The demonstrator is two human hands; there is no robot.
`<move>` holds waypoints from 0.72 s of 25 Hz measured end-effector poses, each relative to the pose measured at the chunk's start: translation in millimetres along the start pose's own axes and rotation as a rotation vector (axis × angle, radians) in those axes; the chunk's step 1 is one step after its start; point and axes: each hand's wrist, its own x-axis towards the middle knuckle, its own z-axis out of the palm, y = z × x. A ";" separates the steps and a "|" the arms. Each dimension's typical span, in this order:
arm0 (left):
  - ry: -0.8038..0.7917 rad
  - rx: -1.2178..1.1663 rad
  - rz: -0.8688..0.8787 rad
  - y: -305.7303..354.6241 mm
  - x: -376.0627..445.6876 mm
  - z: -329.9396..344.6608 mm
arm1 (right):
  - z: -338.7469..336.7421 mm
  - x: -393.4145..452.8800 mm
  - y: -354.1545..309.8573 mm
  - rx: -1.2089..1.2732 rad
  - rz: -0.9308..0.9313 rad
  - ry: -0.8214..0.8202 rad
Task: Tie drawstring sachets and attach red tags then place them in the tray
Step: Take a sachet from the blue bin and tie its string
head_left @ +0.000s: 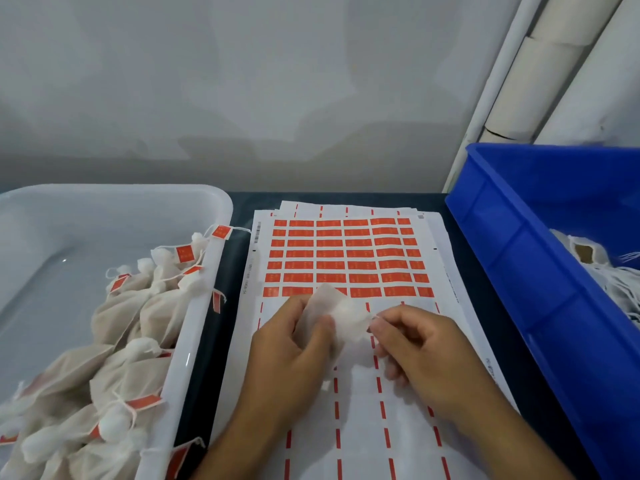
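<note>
Holding the small white gauze drawstring sachet between my hands above the paper sheet of red tag stickers, I have its length running left to right. My left hand curls round its body, and my right hand pinches what looks like the string end. The clear plastic tray of finished sachets lies to my left, nearer the left hand.

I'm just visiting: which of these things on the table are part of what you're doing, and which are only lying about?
Part of the job:
- sachet held in both hands
- left hand, right hand
- sheet of red tags
- white tray of finished tagged sachets
- blue bin of untied sachets

Just there:
- white pipes
- grey wall
</note>
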 end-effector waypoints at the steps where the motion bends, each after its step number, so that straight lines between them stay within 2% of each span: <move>1: -0.012 0.055 0.015 -2.0 -1.9 0.6 | -0.4 -1.2 1.5 0.032 0.007 0.017; 4: -0.035 0.180 0.112 0.1 -4.4 -0.5 | 1.3 -4.8 -3.2 0.121 0.019 0.029; 8: -0.129 0.295 0.232 10.1 -9.7 0.8 | 9.7 -13.8 -14.2 0.218 -0.071 -0.007; 11: -0.143 0.273 0.194 13.7 -10.0 5.4 | 13.8 -18.0 -15.9 0.154 -0.106 0.025; 15: -0.107 0.230 0.103 9.3 -8.2 6.0 | 10.9 -15.6 -15.5 0.144 -0.062 0.084; 18: -0.115 0.314 0.063 8.1 -7.7 6.5 | 7.6 -14.0 -16.1 0.257 -0.036 0.074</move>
